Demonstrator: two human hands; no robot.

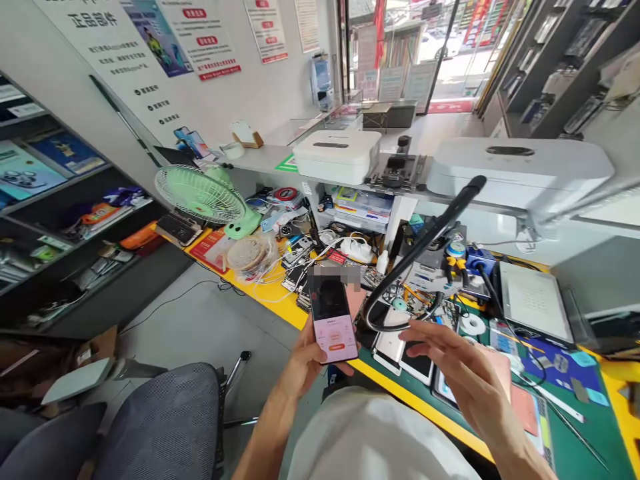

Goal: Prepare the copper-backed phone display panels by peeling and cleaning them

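My left hand [304, 357] is wrapped round a smartphone [334, 317], thumb along its lower left edge. The phone's screen is lit, dark in its upper part and pink below with an orange button. Off to the right, my right hand [457, 363] hovers over the bench with its fingers stretched out and nothing in them. Its fingertips are close to the bottom bend of a black flexible gooseneck arm [415, 250]; whether they touch it I cannot tell. Beneath lie a white-framed phone part [389, 343] and another panel [419, 363] on the green mat [580, 427].
A green fan [200, 193] stands at the bench's left end. Cables, a white power strip [356, 249] and stacked phone parts crowd the middle. White boxes [337, 157] sit on the raised shelf. An office chair [167, 420] is at lower left.
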